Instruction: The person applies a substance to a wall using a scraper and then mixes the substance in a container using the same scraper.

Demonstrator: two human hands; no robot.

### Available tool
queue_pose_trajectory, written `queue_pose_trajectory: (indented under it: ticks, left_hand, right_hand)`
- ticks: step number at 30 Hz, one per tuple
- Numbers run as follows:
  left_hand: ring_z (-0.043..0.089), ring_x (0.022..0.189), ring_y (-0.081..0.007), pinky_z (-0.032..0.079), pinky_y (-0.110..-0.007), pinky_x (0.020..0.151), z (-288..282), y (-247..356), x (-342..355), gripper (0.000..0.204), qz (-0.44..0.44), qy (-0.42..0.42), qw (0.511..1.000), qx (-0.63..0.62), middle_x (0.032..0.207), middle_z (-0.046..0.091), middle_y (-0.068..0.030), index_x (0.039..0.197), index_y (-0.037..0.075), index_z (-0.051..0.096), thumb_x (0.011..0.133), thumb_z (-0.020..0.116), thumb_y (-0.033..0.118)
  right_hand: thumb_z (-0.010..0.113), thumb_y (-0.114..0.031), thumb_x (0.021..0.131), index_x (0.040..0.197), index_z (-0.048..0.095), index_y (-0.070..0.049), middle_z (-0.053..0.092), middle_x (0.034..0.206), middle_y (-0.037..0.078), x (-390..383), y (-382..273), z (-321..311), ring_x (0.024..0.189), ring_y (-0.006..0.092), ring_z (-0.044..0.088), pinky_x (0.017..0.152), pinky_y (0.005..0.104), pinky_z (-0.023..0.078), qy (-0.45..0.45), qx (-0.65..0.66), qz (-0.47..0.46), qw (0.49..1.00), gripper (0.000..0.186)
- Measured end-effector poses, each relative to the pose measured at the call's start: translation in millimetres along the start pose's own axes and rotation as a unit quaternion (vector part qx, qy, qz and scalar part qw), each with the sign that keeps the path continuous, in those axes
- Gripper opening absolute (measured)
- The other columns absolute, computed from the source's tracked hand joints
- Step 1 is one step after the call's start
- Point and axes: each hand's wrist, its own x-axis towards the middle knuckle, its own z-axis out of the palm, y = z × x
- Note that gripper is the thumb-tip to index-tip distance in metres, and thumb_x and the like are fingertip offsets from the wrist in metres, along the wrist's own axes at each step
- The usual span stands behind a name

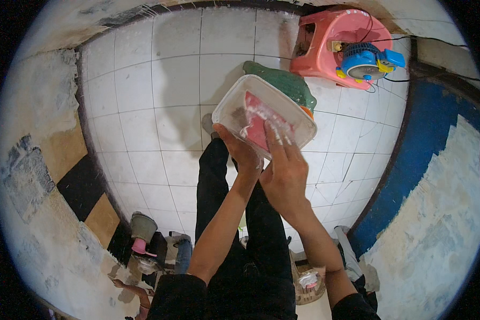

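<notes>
My left hand (240,152) is closed on the near left side of a whitish rectangular plastic tub (226,101), its thumb along the rim. The tub is tilted in front of my legs. Inside it is a flat pink scraper-like piece (257,130) smeared with white paste. Over the tub's near edge, my right hand (286,165) reaches in, with white smears on its fingers. Those fingers press on the pink piece and seem to grip it; the thumb is mostly hidden. Paste residue coats the tub's inner walls.
Beyond the tub, a green sack-like thing (282,82) lies on the tiled floor (176,80). A pink plastic stool (317,45) bears a blue fan (365,64) with trailing cables. At lower left are a grey bucket (143,226) and another person's arm (136,290) near the patchy wall.
</notes>
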Motion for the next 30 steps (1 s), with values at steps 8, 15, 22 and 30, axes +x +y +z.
queue_pose_trajectory:
  ticks: [8, 15, 22, 30]
  left_hand:
    - [0.047, 0.12, -0.0274, 0.04, -0.04, 0.103, 18.6, 4.5, -1.3, 0.083, -0.012, -0.029, 0.999, -0.018, 0.13, 0.047, -0.0106, 0.139, 0.009, 0.035, 0.088, 0.033, 0.074]
    - [0.041, 0.125, -0.0289, 0.035, -0.044, 0.106, 42.6, 8.9, -6.3, 0.081, 0.025, 0.074, 0.997, 0.026, 0.136, 0.04, -0.0125, 0.14, 0.008, 0.032, 0.09, 0.03, 0.072]
    - [0.048, 0.115, -0.0261, 0.04, -0.041, 0.1, 30.6, -12.9, 3.8, 0.075, 0.038, 0.069, 0.997, 0.004, 0.127, 0.048, -0.0106, 0.136, 0.01, 0.038, 0.091, 0.031, 0.07]
    - [0.052, 0.111, -0.0252, 0.043, -0.04, 0.096, 61.3, 4.5, -12.0, 0.074, -0.077, 0.014, 0.99, -0.121, 0.122, 0.052, -0.0099, 0.13, 0.01, 0.046, 0.09, 0.034, 0.071]
  right_hand:
    - [0.05, 0.016, 0.066, 0.128, 0.054, -0.001, 0.064, 0.1, 0.025, -20.3, 10.3, 7.9, 0.083, 0.0396, 0.065, 0.072, 0.0412, 0.053, -0.001, 0.07, 0.038, 0.997, 0.064]
    - [0.049, 0.014, 0.074, 0.128, 0.054, -0.004, 0.064, 0.106, 0.025, -10.5, 31.8, -19.6, 0.087, 0.0392, 0.065, 0.071, 0.0419, 0.052, 0.055, 0.078, 0.061, 0.994, 0.057]
    - [0.051, 0.01, 0.084, 0.115, 0.06, 0.003, 0.065, 0.097, 0.016, -22.4, 22.5, -36.6, 0.086, 0.0206, 0.059, 0.071, 0.031, 0.046, 0.057, 0.101, 0.158, 0.981, 0.033]
    - [0.048, 0.011, 0.085, 0.123, 0.056, 0.002, 0.065, 0.11, 0.023, -17.6, 12.7, -29.8, 0.101, 0.0333, 0.066, 0.081, 0.0353, 0.052, -0.018, 0.086, 0.133, 0.987, 0.039]
